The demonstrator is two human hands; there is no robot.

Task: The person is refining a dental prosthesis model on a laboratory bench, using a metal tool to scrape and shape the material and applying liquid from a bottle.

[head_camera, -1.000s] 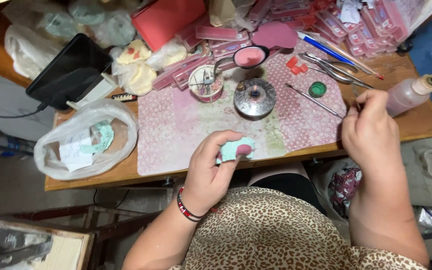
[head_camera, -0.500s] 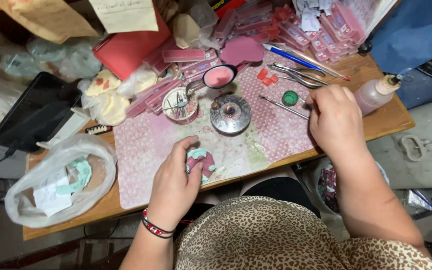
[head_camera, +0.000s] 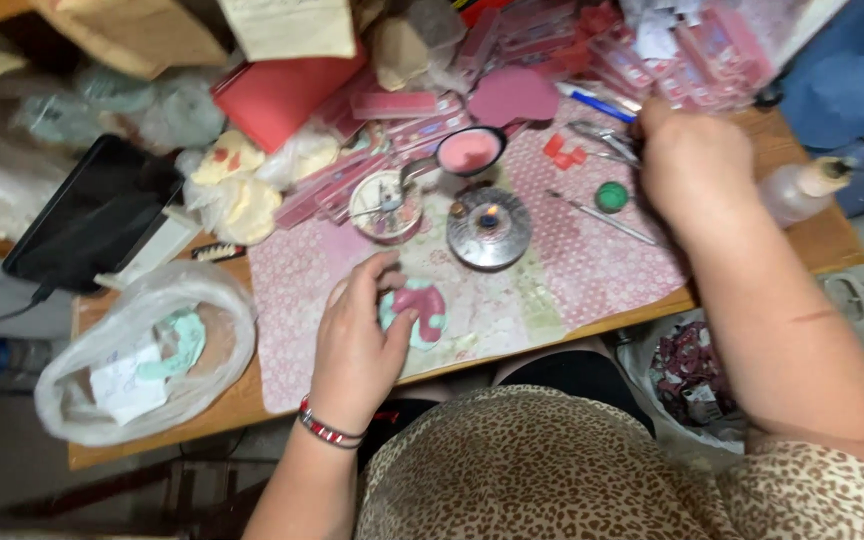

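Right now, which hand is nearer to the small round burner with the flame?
The left. The left hand lies just below-left of the burner, holding a pink and green dental model. The right hand is further away, to the burner's right, by the metal tools.

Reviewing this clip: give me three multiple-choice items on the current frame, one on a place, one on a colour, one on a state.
1. Where is the left hand?
A. on the teal and pink cast lying on the patterned mat
B. in the plastic bag
C. on the black tablet

2. What colour is the small round lid near the right hand?
A. yellow
B. green
C. white

3. What state is the round metal burner in?
A. lit
B. capped
C. tipped over

Answers: 1 A, the fingers rest on the cast. 2 B, it shows green. 3 A, a small flame glows at its centre.
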